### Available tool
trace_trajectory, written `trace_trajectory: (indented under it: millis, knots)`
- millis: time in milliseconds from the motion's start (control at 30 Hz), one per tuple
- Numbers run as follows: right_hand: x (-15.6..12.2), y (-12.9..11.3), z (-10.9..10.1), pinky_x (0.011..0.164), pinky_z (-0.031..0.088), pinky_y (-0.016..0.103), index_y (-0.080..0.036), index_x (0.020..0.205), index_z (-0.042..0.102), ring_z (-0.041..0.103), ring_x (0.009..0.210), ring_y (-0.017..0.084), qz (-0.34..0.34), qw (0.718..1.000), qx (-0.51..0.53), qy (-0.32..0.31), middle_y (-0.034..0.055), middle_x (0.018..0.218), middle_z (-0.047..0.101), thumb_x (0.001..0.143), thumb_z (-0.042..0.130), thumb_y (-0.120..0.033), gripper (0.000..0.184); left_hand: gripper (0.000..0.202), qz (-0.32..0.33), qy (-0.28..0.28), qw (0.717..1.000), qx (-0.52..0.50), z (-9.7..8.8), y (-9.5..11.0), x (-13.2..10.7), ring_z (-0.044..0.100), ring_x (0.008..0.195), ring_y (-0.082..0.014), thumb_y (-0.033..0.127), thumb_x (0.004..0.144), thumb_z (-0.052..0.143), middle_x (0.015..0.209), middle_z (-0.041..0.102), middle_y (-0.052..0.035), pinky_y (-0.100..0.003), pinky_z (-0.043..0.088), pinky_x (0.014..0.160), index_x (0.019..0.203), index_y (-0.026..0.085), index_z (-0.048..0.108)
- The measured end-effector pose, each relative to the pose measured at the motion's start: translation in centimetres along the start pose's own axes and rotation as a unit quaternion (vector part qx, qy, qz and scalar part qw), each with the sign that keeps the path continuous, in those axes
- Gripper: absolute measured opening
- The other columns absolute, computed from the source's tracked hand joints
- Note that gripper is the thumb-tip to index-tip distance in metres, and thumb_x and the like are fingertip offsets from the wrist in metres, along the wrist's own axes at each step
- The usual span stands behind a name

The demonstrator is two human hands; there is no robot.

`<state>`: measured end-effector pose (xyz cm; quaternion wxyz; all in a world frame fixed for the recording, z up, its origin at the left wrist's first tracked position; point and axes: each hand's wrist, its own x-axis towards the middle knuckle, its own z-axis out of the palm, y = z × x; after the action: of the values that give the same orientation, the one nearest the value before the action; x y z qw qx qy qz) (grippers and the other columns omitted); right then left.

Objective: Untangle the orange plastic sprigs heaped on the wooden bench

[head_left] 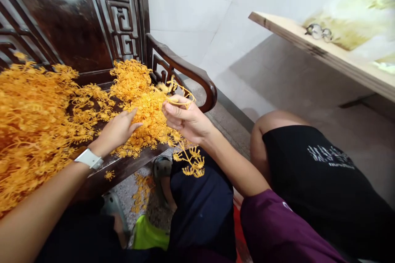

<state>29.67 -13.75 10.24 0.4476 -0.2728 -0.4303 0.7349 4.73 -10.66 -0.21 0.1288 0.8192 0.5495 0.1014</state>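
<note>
Orange plastic sprigs [37,119] lie in a big tangled pile across the seat of a dark wooden bench [123,168]. A smaller heap [138,86] sits by the armrest. My left hand [115,131], a white watch on its wrist, reaches into that heap with fingers stretched out over the sprigs. My right hand [185,119] is closed in a pinch on a strand of orange sprigs [191,162]. The strand loops above my fingers and dangles below my wrist over my dark blue lap.
The bench's curved armrest [197,76] stands just behind my right hand. A wooden board [324,49] at the right carries eyeglasses [319,32]. A bare knee in black shorts [308,164] is at my right. Loose sprigs [140,191], a sandal [162,166] and a green object [148,236] lie below.
</note>
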Motion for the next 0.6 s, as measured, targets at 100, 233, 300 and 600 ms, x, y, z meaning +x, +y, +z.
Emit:
trace_trajectory:
  millis: [100,233,300,600]
  knots:
    - [0.3,0.0,0.4,0.044,0.020,0.020,-0.016,0.088,0.072,0.033,0.049,0.000,0.017,1.000,-0.006,0.011,-0.0045,0.077,0.070,0.073,0.099,-0.033,0.036,0.070,-0.004,0.048,0.998,-0.026,-1.1,1.0,-0.2,0.070,0.119,-0.0384,0.052,0.109,0.045,0.138,0.069,-0.0263,-0.045,0.053,0.101,0.164,0.008,0.048]
    - [0.9,0.1,0.8,0.043,0.020,0.021,-0.016,0.101,0.076,0.035,0.052,0.002,0.028,0.999,-0.018,0.009,-0.0020,0.085,0.074,0.080,0.093,-0.037,0.034,0.060,0.024,0.118,0.976,-0.180,-3.4,4.1,-1.2,0.070,0.104,-0.0325,0.057,0.113,0.038,0.111,0.077,-0.0176,-0.044,0.051,0.099,0.120,0.014,0.079]
    - [1.2,0.0,1.1,0.043,0.021,0.021,-0.017,0.101,0.075,0.036,0.052,0.003,0.013,1.000,-0.026,0.007,-0.0019,0.085,0.074,0.081,0.091,-0.040,0.034,0.059,0.048,0.098,0.936,-0.335,-4.5,6.0,-2.0,0.071,0.097,-0.0273,0.062,0.111,0.041,0.106,0.079,-0.0130,-0.039,0.053,0.092,0.109,0.018,0.080]
    - [4.1,-0.7,4.3,0.070,0.051,0.022,-0.019,0.117,0.072,0.063,0.088,0.011,-0.059,0.996,-0.063,0.008,0.0051,0.114,0.076,0.101,0.063,-0.046,0.033,0.056,-0.020,0.084,0.852,-0.516,-7.2,9.5,-3.5,0.073,0.095,-0.0215,0.063,0.092,0.079,0.112,0.079,-0.0108,-0.031,0.055,0.083,0.124,0.016,0.072]
